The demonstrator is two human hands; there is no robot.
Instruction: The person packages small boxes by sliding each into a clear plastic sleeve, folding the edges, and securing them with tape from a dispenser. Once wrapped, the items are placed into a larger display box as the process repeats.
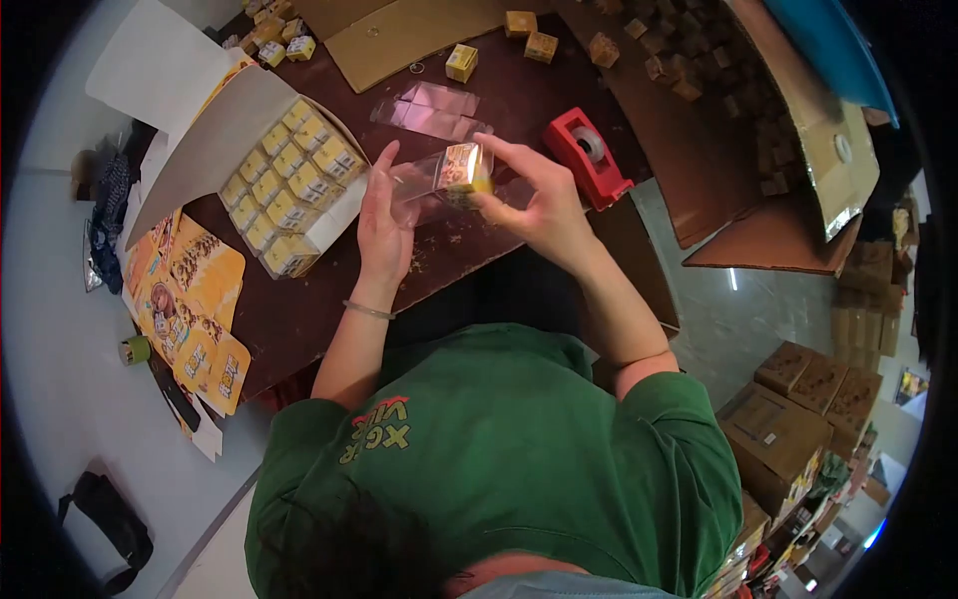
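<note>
My left hand [382, 228] is closed around a clear plastic box [414, 192], its thumb and fingers along the sides. My right hand [542, 198] grips a small yellow printed box [463, 168] between thumb and fingers, at the right end of the clear box. Whether the yellow box is partly inside the plastic cannot be made out. Just beyond my hands, a flattened clear plastic box [429, 108] with a pinkish sheen lies on the dark table [299, 334]. To the left, a white carton [344, 212] holds rows of similar small yellow boxes [284, 190].
A red tape dispenser [589, 160] stands right of my right hand. Loose small boxes [461, 64] sit at the back. A large cardboard carton [699, 160] with many small boxes is at the right. Yellow printed card sheets [195, 299] lie at the left edge.
</note>
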